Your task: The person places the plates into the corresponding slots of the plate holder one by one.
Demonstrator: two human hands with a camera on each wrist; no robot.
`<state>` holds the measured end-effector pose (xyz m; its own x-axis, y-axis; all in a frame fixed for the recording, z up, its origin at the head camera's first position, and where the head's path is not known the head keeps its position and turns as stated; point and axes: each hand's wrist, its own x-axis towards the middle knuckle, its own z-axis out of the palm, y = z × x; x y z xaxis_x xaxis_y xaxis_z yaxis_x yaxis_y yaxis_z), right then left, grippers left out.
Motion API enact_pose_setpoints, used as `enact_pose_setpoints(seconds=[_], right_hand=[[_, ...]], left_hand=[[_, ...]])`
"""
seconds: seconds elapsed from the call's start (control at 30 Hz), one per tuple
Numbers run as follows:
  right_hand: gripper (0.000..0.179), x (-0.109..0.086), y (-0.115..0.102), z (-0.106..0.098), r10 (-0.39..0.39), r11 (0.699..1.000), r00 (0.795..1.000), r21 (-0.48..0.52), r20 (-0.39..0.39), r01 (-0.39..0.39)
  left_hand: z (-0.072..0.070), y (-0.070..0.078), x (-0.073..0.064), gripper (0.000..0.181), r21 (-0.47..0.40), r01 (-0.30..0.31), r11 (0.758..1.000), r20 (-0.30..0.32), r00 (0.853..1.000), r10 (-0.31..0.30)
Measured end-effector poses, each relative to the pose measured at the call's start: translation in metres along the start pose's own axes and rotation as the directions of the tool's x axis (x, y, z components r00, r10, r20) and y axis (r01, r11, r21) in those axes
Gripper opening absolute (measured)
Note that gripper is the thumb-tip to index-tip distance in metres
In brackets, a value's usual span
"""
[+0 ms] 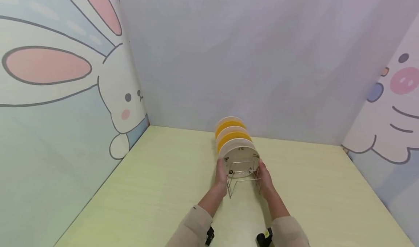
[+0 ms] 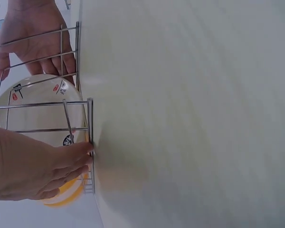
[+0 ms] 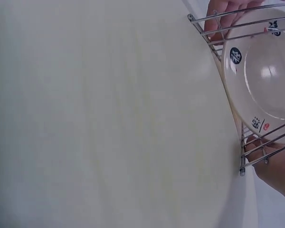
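A wire dish rack (image 1: pixel 248 180) stands toward the back of the table, with several round plates upright in a row. The nearest plate (image 1: pixel 240 161) is cream-white with dark and red printed marks round its rim. Behind it, yellow plates (image 1: pixel 234 136) alternate with white ones. My left hand (image 1: pixel 221 178) holds the rack's left side, its fingers along the lower wires (image 2: pixel 61 171). On the opposite side, my right hand (image 1: pixel 266 178) grips the wires, thumb and fingers spread along the side frame. Some fingers of both hands are partly hidden behind wires and plates.
The pale yellow table (image 1: pixel 147 196) stretches to both sides of the rack. A plain grey-lilac wall (image 1: pixel 245 58) rises close behind the plates. Side walls carry a rabbit picture (image 1: pixel 121 94) at left and a pig picture (image 1: pixel 392 112) at right.
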<state>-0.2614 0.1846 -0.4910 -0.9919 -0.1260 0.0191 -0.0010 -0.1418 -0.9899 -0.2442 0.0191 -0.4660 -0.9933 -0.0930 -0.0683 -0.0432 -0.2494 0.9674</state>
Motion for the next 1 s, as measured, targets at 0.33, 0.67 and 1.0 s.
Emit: enact_pose_setpoints(seconds=[0.33, 0.67, 1.0], right_hand=[[0.066, -0.014, 0.002, 0.03, -0.045, 0.997, 0.98, -0.064, -0.194, 0.033], [0.064, -0.014, 0.002, 0.032, -0.043, 0.999, 0.977, -0.013, -0.207, 0.041], [0.064, -0.012, -0.004, 0.021, -0.014, 0.999, 0.992, 0.039, -0.126, 0.019]], left_hand=[[-0.021, 0.012, 0.021, 0.071, 0.038, 0.005, 0.999, 0.242, 0.97, -0.014], [-0.024, 0.011, 0.025, 0.073, 0.038, 0.054, 0.998, 0.269, 0.961, -0.062], [-0.025, 0.01, 0.022, 0.076, 0.054, 0.109, 0.993, 0.211, 0.97, -0.118]])
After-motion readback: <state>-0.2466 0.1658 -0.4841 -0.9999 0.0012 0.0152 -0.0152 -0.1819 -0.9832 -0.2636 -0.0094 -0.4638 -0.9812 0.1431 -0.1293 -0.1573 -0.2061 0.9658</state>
